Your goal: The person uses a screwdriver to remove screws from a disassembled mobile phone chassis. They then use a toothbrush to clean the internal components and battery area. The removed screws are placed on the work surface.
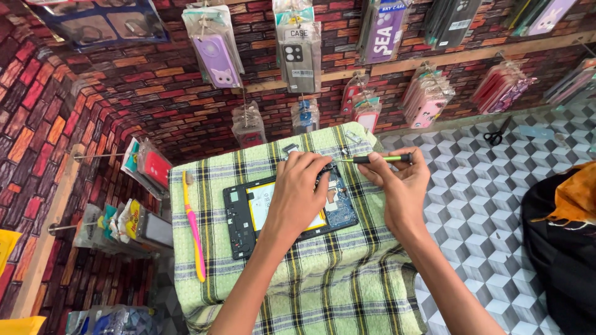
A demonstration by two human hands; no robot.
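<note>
Opened black tablet with yellow battery (pixel 261 211) on green checked cloth (pixel 347 273); left hand (pixel 298 192) pressing flat on it, right hand (pixel 400 186) clamped on green-and-black screwdriver (pixel 380 159).

Pink-yellow toothbrush (pixel 194 232) on checked cloth (pixel 347 291); scissors (pixel 496 134) on floor; hanging phone cases (pixel 299 54).

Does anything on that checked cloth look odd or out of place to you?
A pink and yellow toothbrush lies along the cloth's left side, an unexpected neighbour for the opened phone with its back off. The left hand rests on the phone; the right hand holds a screwdriver.
</note>
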